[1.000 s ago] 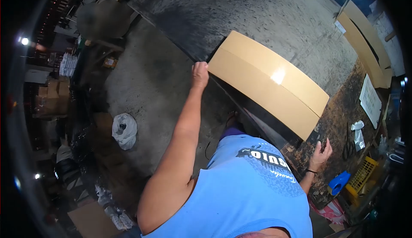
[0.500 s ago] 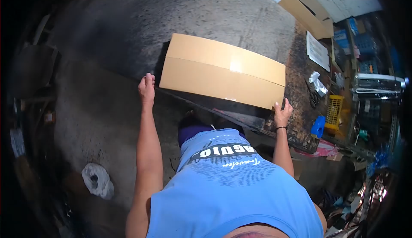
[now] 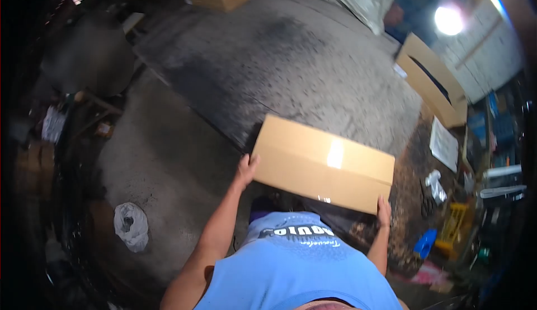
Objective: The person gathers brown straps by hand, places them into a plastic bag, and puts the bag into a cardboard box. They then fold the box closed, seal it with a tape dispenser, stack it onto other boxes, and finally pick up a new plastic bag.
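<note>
Cardboard box (image 3: 321,164) sits at the near edge of the dark worktable (image 3: 313,69), clamped between both hands. The left hand (image 3: 246,169) is spread flat against the left end, and the right hand (image 3: 384,211) has its fingers curled up at the near right corner. The palms are hidden behind the box. Honestly can't tell if it's resting on the table or lifted, since the underside is in shadow. The stuff on the right is blurry: a blue thing (image 3: 425,242) and a yellow crate (image 3: 454,220).

Bare worktop (image 3: 313,69) beyond cardboard box (image 3: 321,164); clutter (image 3: 442,184) along right edge.
</note>
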`<state>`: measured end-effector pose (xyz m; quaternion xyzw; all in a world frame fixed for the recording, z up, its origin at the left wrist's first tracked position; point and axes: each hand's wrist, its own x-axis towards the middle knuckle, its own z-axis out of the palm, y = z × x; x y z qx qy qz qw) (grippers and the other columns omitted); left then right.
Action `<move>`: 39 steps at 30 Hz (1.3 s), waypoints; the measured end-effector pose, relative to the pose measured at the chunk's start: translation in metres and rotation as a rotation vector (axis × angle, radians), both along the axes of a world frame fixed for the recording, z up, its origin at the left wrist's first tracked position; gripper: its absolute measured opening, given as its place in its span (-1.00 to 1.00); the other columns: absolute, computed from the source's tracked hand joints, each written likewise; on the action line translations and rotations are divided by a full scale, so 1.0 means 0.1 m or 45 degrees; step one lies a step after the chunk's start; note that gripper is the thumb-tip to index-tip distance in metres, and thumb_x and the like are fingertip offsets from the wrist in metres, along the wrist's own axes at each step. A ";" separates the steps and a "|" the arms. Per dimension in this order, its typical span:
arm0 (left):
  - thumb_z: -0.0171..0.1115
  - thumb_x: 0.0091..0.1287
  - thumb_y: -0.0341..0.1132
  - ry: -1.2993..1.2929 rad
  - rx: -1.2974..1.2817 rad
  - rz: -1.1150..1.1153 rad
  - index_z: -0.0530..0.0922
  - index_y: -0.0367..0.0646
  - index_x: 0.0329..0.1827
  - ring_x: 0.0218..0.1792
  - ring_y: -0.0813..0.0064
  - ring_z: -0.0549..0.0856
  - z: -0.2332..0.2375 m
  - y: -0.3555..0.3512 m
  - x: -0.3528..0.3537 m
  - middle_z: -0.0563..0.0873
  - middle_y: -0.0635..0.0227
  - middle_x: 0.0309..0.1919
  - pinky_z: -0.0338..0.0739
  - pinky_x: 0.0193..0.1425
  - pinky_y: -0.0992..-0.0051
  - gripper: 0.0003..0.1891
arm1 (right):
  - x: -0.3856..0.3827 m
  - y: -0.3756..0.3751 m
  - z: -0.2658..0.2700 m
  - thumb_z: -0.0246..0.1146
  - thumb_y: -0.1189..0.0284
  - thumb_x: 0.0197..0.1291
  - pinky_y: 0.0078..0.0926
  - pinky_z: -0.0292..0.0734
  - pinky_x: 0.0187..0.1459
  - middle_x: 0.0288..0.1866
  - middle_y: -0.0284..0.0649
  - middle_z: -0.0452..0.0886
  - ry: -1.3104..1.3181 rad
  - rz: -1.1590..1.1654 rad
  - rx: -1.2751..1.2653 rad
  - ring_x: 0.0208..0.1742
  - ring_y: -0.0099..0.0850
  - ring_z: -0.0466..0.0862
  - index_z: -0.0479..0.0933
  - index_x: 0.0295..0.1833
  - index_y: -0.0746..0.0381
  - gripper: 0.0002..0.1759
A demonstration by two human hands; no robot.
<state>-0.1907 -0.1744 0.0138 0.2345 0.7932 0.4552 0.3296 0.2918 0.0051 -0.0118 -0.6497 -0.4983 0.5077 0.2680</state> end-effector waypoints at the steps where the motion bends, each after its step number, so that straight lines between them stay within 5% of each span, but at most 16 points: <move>1: 0.20 0.19 0.14 -0.030 -0.052 0.074 0.42 -0.42 -0.02 0.04 0.16 0.55 -0.04 -0.14 0.12 0.55 -0.10 -0.02 0.43 0.08 0.27 -0.33 | 0.06 0.02 0.00 0.16 0.15 0.27 -0.46 0.38 0.07 0.04 -0.19 0.56 0.040 0.053 0.005 0.05 -0.43 0.51 0.45 0.13 0.38 -0.47; 4: 0.29 0.06 0.23 -0.073 -0.358 0.270 0.27 -0.41 0.24 0.16 0.22 0.51 -0.01 -0.40 0.37 0.50 -0.06 0.12 0.42 0.17 0.34 -0.08 | 0.17 0.09 0.02 0.20 0.21 0.26 -0.46 0.40 0.02 -0.04 -0.26 0.57 0.259 0.109 -0.010 -0.01 -0.47 0.51 0.44 0.08 0.35 -0.55; 8: 0.32 0.14 0.10 -0.297 -0.058 0.062 0.33 -0.29 0.26 0.12 0.33 0.54 0.20 -0.63 0.44 0.56 0.09 0.09 0.43 0.16 0.36 -0.23 | 0.04 0.15 0.25 0.23 0.22 0.23 -0.50 0.41 -0.04 -0.08 -0.29 0.56 0.388 0.143 -0.071 -0.06 -0.51 0.51 0.43 0.08 0.34 -0.55; 13: 0.29 0.20 -0.05 -0.298 -0.038 0.376 0.48 -0.27 0.10 -0.13 0.53 0.61 0.20 -1.15 0.42 0.65 0.30 -0.11 0.50 -0.03 0.48 -0.47 | -0.39 0.38 0.21 0.30 0.19 0.12 -0.55 0.41 -0.08 -0.12 -0.31 0.55 0.242 0.427 -0.021 -0.12 -0.54 0.50 0.44 0.05 0.34 -0.49; 27: 0.23 0.26 0.06 -0.168 0.398 0.979 0.42 -0.29 0.17 -0.03 0.43 0.58 0.52 -2.68 -0.80 0.61 0.22 -0.04 0.44 0.05 0.44 -0.38 | -3.65 0.07 0.97 0.29 0.34 0.08 -0.47 0.44 0.00 -0.09 -0.18 0.59 0.468 0.858 0.051 -0.06 -0.45 0.56 0.41 0.10 0.41 -0.49; 31: 0.14 0.32 -0.03 -0.206 0.413 1.024 0.38 -0.29 0.21 0.03 0.42 0.55 0.65 -3.11 -1.41 0.59 0.22 0.01 0.42 0.11 0.42 -0.45 | -4.73 -0.16 1.11 0.29 0.34 0.07 -0.52 0.50 -0.14 -0.16 -0.16 0.61 0.456 0.991 0.087 -0.19 -0.46 0.61 0.41 0.09 0.43 -0.48; 39: 0.11 0.33 -0.13 -0.241 0.394 1.036 0.34 -0.30 0.24 0.07 0.41 0.52 0.98 -3.33 -2.40 0.54 0.24 0.08 0.36 0.19 0.43 -0.48 | -5.85 -0.28 1.10 0.33 0.27 0.08 -0.53 0.51 -0.10 -0.12 -0.22 0.62 0.371 1.039 0.046 -0.16 -0.50 0.62 0.41 0.14 0.39 -0.43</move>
